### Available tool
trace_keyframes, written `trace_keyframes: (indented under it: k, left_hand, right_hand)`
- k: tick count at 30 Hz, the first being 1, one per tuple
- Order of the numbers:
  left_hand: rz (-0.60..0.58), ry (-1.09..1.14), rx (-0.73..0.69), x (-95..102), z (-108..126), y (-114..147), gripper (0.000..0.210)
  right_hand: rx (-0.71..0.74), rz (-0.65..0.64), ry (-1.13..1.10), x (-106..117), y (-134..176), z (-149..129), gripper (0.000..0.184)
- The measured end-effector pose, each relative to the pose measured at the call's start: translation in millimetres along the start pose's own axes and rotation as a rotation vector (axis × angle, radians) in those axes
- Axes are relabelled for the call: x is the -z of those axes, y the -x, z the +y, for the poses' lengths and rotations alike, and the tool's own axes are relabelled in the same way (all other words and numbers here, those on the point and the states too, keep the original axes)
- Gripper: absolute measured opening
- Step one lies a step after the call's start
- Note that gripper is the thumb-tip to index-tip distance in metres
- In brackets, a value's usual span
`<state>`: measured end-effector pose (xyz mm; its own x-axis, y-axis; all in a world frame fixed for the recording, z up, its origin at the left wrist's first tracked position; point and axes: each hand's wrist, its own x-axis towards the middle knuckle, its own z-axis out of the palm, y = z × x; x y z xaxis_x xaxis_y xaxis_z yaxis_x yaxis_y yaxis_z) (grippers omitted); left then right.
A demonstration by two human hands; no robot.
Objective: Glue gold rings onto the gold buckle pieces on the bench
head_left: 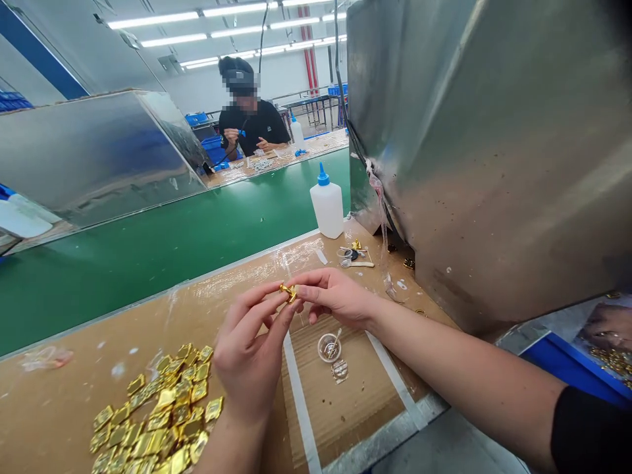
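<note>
Between the fingertips of both hands is a small shiny gold metal piece, held above the bench. My left hand pinches it from the left with thumb and fingers. From the right, my right hand grips its other side, thumb on top. The fingers partly cover the piece, so its full shape is hidden. Below the hands, a small clear cup with a thin stick in it stands on a taped cardboard sheet. To the left of my left wrist lies a heap of gold metal pieces.
A white bottle with a blue cap stands at the bench's back edge. Beyond runs a green belt. A large metal hood rises on the right, above a blue bin. Another person sits across the belt.
</note>
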<state>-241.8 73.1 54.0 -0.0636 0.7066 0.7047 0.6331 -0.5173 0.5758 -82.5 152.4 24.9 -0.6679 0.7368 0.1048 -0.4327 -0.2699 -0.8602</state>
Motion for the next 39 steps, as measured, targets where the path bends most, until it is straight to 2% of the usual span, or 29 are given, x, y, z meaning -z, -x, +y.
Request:
trace_keyframes:
  k: [5,14,23,25,27,29,30,32,35,37,39]
  left_hand:
    - [-0.045,-0.037,-0.059,0.0,-9,0,0.023]
    - [-0.002,-0.055,-0.116,-5.3,-14,-1,0.020]
    - [-0.013,-0.048,-0.139,-4.7,-11,1,0.020]
    - [-0.013,-0.056,-0.126,-1.4,-15,-3,0.018]
    - [-0.034,-0.126,-0.074,2.3,-30,-12,0.013]
    - [-0.103,-0.288,0.015,5.7,-55,-27,0.016]
    - [-0.179,-0.426,0.071,7.2,-70,-36,0.021]
    - [-0.277,-0.532,0.125,10.0,-100,-52,0.023]
    - [-0.429,-0.600,0.167,17.1,-130,-66,0.025]
    - [-0.512,-0.622,0.183,30.4,-134,-68,0.025]
    - [-0.561,-0.642,0.205,54.2,-129,-65,0.028]
  right_hand:
    - [-0.036,0.013,-0.061,3,-1,4,0.036]
    - [-0.079,0.060,-0.146,1,-2,8,0.040]
    - [-0.109,0.058,-0.100,1,-1,8,0.043]
    - [-0.086,0.060,0.000,2,-3,4,0.045]
    - [-0.029,0.121,0.183,4,-4,-3,0.050]
    - [0.071,0.245,0.403,7,-5,-11,0.050]
    - [0.132,0.308,0.515,8,-4,-16,0.047]
    - [0.253,0.376,0.743,8,0,-24,0.042]
    - [0.328,0.282,1.075,4,14,-35,0.036]
    - [0.317,0.177,1.269,0,27,-40,0.030]
    - [0.281,0.110,1.441,-1,41,-43,0.029]
